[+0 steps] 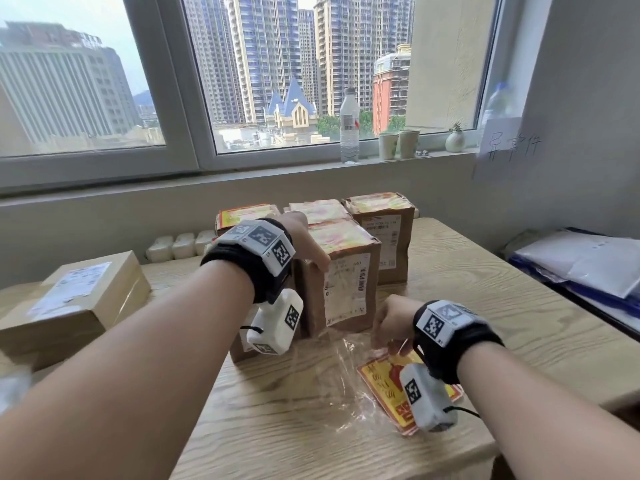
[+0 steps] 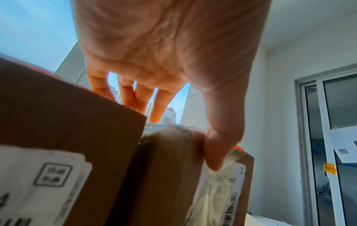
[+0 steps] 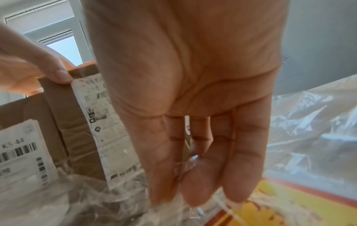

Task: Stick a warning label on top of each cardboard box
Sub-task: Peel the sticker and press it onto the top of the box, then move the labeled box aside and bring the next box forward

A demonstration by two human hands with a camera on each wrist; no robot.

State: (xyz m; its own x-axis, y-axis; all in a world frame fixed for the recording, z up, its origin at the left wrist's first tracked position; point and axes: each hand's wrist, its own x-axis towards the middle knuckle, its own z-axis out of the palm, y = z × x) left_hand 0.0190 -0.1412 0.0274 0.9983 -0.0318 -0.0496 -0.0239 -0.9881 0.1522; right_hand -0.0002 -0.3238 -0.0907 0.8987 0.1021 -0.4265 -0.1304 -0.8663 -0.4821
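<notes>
A person stands at a wooden table [image 1: 485,289] under a window; several brown cardboard boxes [image 1: 377,233] stand upright in a cluster at twelve o'clock on the table, their tops already covered with red-and-yellow labels. The left hand [image 1: 304,244] clasps the top of the nearest box [image 1: 341,289], fingers [image 2: 125,94] laid over the labelled top and thumb [image 2: 218,149] pressed against the front face by its white shipping sticker [image 1: 346,292]; the right hand [image 1: 393,323] reaches down at four o'clock from that box, fingertips [image 3: 195,194] drawn together and touching a clear plastic bag [image 1: 311,379]; whether they pinch it, I cannot tell. Inside the bag lies a stack of red-and-yellow warning labels [image 1: 384,382], flat on the table. One flat box [image 1: 79,303] sits at nine o'clock, well apart from the cluster, with only a white sticker on top. On the windowsill stand a water bottle [image 1: 349,126], two paper cups [image 1: 398,143] and a small plant pot [image 1: 454,138].
</notes>
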